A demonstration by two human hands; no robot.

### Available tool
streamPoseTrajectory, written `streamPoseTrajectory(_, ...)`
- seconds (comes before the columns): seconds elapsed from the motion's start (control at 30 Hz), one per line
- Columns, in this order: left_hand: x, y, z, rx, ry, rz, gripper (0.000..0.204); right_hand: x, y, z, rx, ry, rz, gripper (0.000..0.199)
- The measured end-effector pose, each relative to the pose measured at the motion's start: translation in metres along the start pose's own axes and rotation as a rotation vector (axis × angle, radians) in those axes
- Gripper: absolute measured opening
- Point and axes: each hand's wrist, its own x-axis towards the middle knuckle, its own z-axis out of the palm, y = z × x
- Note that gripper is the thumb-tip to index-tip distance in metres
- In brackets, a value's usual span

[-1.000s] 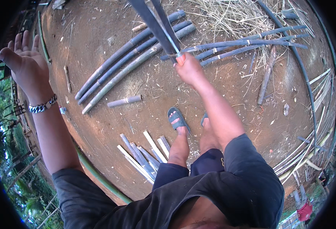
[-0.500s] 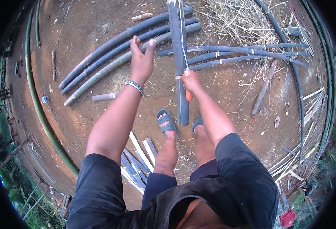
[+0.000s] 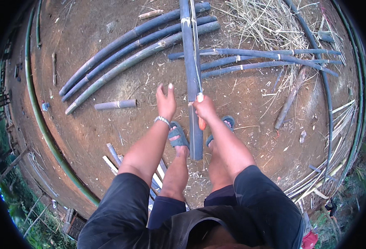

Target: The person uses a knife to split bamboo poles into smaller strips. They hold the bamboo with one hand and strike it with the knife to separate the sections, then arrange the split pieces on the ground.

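Observation:
A dark bamboo pole (image 3: 190, 66) runs upright through the middle of the view, its lower end between my feet. A split runs along its right side, with a thin strip (image 3: 196, 41) parting from it. My right hand (image 3: 206, 109) is closed round the orange handle of a knife (image 3: 201, 123), against the pole's right side. The narrow blade points up along the split; I cannot tell how deep it sits. My left hand (image 3: 166, 103) hovers left of the pole, apart from it, with its fingers spread and nothing in them.
Several dark bamboo poles (image 3: 125, 43) lie at the far left, with a short piece (image 3: 115, 104) nearer. More thin poles (image 3: 270, 64) cross on the right below a heap of pale strips (image 3: 262, 25). Split slats (image 3: 158, 178) lie beside my left leg. A long green pole (image 3: 46, 128) curves along the left.
My right hand and the knife have come nearer to me along the pole. The pole's lower end also shows nearer. My left hand has moved nearer and to the right, still open.

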Motion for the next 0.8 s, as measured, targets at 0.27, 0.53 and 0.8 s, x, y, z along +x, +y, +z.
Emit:
streamPoseTrajectory(0.27,0.142,0.114,0.06,0.064,-0.188,0.09,0.092,-0.093,0.032,0.013,-0.088,0.043,-0.005,0.04)
streamPoseTrajectory(0.53,0.2,0.137,0.096,-0.294,-0.324,-0.139,0.103,-0.129,0.068,-0.006,-0.139,0.036,0.057,0.041)
streamPoseTrajectory(0.8,0.141,0.267,0.045,-0.586,-0.267,0.104,0.081,-0.138,0.059,-0.011,-0.041,0.119,-0.133,0.042)
